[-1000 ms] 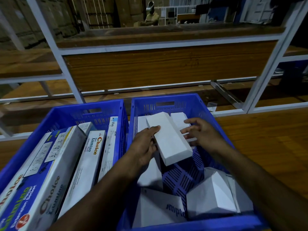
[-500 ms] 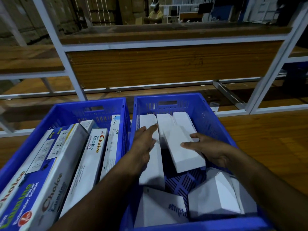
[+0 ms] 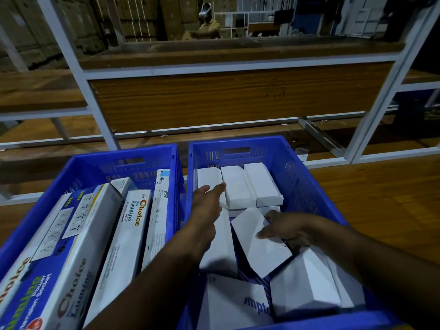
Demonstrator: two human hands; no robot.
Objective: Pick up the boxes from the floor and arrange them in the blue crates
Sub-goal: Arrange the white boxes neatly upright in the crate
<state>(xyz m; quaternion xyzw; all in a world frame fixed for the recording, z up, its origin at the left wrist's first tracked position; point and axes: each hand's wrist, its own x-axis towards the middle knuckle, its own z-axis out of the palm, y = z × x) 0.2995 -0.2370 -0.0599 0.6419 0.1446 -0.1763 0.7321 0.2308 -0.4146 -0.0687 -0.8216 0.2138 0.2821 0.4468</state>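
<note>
Two blue crates stand side by side on the wooden floor. The left crate [image 3: 119, 155] holds several long printed boxes [image 3: 128, 234]. In the right crate [image 3: 238, 143], three white boxes [image 3: 239, 186] lie in a row against the far wall. My left hand [image 3: 207, 198] reaches over the leftmost one, its straight fingers touching the edge of the middle box. My right hand [image 3: 285, 231] grips a tilted white box [image 3: 259, 246] at the crate's middle, thumb on top. More white boxes [image 3: 307, 289] lie loose at the near end.
A white metal rack with wooden shelves [image 3: 214, 96] stands just behind the crates. Bare wooden floor [image 3: 381, 198] stretches to the right. A person [image 3: 207, 22] sits far back beyond the rack.
The white box carried in both hands has been set down into the back row. My left hand stretched forward to it. My right hand dropped back onto another tilted white box.
</note>
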